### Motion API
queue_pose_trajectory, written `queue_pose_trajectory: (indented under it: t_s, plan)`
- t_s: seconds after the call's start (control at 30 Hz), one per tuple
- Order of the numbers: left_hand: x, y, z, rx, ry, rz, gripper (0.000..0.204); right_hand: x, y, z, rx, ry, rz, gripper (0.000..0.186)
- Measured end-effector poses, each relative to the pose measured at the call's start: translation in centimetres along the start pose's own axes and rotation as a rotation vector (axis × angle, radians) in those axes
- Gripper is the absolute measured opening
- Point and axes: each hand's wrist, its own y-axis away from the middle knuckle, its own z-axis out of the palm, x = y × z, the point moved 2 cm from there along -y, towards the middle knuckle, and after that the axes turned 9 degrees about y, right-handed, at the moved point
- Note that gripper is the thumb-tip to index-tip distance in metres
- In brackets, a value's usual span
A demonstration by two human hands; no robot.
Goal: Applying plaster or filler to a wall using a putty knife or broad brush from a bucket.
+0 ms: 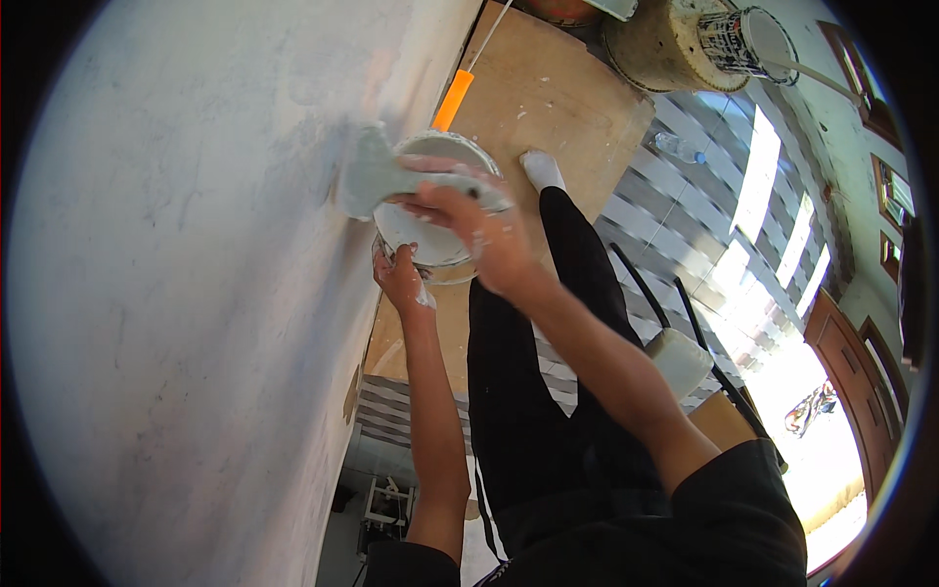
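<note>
My right hand [479,220], slightly smeared by motion, is closed round the handle of a wide putty knife [370,174]. White paste coats the knife, and its blade is beside the pale wall [196,245]; whether it touches the wall I cannot tell. Beneath that hand is a round white bucket [416,238] with paste smeared on its rim and inside. At the bucket's near left side my left hand [401,281] grips its edge, thumb on the rim. White paste spots both hands. The right hand hides part of the bucket's inside.
I stand on a wooden board [543,83] along the wall. An orange handle [453,100] is just beyond the bucket. A stained drum [665,44] bears a smeared pail [768,44]. A plastic bottle [678,148] lies on the tiled floor; a chair [678,362] is at right.
</note>
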Motion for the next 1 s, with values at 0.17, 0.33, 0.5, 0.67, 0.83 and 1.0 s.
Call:
queue_pose_trajectory:
  t_s: [0.17, 0.33, 0.5, 0.67, 0.83, 1.0]
  plan:
    - [0.0, 0.8, -0.9, -0.016, -0.149, 0.234, 0.040, -1.0, 3.2, 3.6, -0.026, 0.314, -0.071, 0.033]
    - [0.3, 2.9, -0.8, 0.047, 0.005, 0.042, 0.043, 0.8, 4.7, 0.5, 0.123, 0.151, -0.025, 0.031]
    - [-2.1, 4.3, -2.2, 0.048, -0.004, -0.011, 0.038, 2.9, 0.1, 0.9, 0.204, 0.219, -0.121, 0.027]
    - [-6.4, 5.5, -7.2, -0.067, -0.274, 0.280, 0.040, 0.2, 2.4, 7.2, 0.276, 0.322, -0.295, 0.027]
    - [-5.4, 7.2, -7.7, -0.049, -0.334, 0.182, 0.040, -2.2, 7.6, 8.4, 0.094, 0.287, -0.382, 0.027]
    - [-3.2, 7.5, -8.2, -0.001, -0.384, 0.121, 0.039, 1.7, 6.8, 3.7, 0.254, 0.122, -0.165, 0.025]
